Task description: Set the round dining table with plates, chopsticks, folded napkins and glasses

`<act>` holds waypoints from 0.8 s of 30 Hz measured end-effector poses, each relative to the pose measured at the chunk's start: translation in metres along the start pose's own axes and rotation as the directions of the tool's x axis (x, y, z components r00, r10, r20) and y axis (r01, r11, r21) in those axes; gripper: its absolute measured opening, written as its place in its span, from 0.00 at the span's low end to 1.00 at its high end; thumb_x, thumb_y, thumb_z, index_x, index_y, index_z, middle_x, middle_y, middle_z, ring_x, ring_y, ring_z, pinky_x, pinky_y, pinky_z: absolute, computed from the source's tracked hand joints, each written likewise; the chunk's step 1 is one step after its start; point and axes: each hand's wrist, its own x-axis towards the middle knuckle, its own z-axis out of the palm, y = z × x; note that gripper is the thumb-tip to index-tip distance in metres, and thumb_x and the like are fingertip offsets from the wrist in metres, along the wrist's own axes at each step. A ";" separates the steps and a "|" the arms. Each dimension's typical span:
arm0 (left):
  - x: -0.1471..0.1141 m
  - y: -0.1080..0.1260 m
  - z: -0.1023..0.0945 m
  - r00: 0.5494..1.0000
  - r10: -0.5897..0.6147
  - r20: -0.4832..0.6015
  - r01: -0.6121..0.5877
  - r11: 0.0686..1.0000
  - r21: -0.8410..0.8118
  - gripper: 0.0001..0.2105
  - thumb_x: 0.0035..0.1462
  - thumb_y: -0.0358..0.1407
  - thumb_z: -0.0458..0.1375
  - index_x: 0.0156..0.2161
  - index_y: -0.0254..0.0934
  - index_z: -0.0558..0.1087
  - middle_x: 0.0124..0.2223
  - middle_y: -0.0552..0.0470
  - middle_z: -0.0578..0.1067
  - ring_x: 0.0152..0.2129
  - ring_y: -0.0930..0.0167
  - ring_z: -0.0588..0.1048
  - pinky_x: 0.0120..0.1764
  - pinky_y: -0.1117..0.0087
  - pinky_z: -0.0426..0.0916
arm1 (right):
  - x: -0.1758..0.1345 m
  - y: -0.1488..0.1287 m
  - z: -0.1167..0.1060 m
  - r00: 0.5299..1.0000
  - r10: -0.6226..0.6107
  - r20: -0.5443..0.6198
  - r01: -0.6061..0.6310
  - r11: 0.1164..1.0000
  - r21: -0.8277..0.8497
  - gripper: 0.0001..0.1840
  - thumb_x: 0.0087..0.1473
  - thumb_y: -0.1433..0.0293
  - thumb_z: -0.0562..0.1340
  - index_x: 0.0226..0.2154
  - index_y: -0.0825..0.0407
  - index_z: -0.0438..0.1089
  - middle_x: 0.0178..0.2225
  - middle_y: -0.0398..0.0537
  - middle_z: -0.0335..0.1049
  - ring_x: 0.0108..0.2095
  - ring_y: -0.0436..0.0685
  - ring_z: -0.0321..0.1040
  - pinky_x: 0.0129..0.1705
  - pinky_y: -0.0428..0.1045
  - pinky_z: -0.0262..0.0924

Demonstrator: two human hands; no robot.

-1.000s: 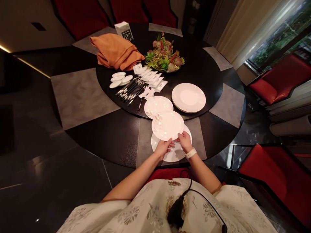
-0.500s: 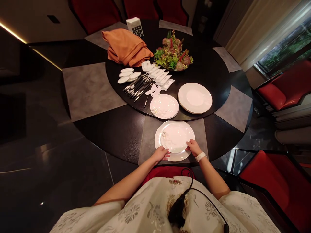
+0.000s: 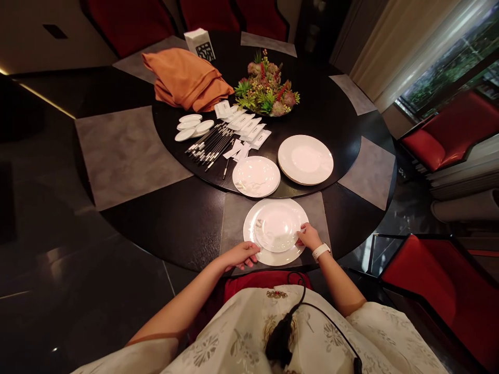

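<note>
Since a second ago, the small plate [image 3: 276, 228] has come down onto the larger plate [image 3: 277, 259], lower centre of frame. The left hand [image 3: 241, 255] has drawn aside, fingers parted; the right hand [image 3: 309, 237] hides its own fingertips, so whether it pinches I can't tell.

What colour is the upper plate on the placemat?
The upper plate is white, clearest in the head view.

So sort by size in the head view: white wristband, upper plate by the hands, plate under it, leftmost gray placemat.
1. Leftmost gray placemat
2. Lower plate
3. Upper plate
4. White wristband
</note>
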 end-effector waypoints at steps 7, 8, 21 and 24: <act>0.015 0.054 -0.089 0.690 0.325 -0.647 -0.366 0.928 0.076 0.20 0.46 0.47 0.65 0.39 0.35 0.69 0.29 0.54 0.71 0.24 0.74 0.71 0.25 0.76 0.64 | 0.026 -0.066 -0.011 0.899 -0.399 -0.178 0.300 0.860 -0.413 0.07 0.56 0.70 0.61 0.39 0.54 0.69 0.43 0.61 0.74 0.46 0.64 0.71 0.48 0.52 0.62; 0.019 0.066 -0.097 0.654 0.333 -0.680 -0.395 0.916 0.069 0.20 0.47 0.46 0.65 0.41 0.35 0.69 0.30 0.54 0.71 0.24 0.74 0.72 0.26 0.76 0.65 | 0.036 -0.077 -0.011 0.893 -0.397 -0.213 0.318 0.890 -0.327 0.07 0.56 0.69 0.61 0.39 0.53 0.69 0.41 0.59 0.74 0.45 0.63 0.72 0.47 0.52 0.63; 0.063 0.132 -0.076 0.624 0.178 -0.761 -0.508 0.832 -0.223 0.07 0.53 0.28 0.60 0.33 0.33 0.64 0.26 0.56 0.70 0.20 0.79 0.71 0.27 0.77 0.72 | 0.130 -0.111 -0.054 0.943 0.170 -0.285 0.009 0.845 0.535 0.20 0.54 0.53 0.64 0.35 0.53 0.65 0.22 0.41 0.64 0.16 0.50 0.66 0.17 0.45 0.63; 0.060 0.133 -0.066 0.566 0.134 -0.813 -0.547 0.799 -0.249 0.04 0.52 0.26 0.59 0.31 0.31 0.67 0.24 0.55 0.70 0.18 0.79 0.70 0.25 0.78 0.71 | 0.131 -0.094 -0.063 0.954 0.112 -0.278 0.051 0.853 0.519 0.18 0.55 0.55 0.63 0.34 0.53 0.67 0.23 0.44 0.66 0.15 0.51 0.64 0.16 0.46 0.62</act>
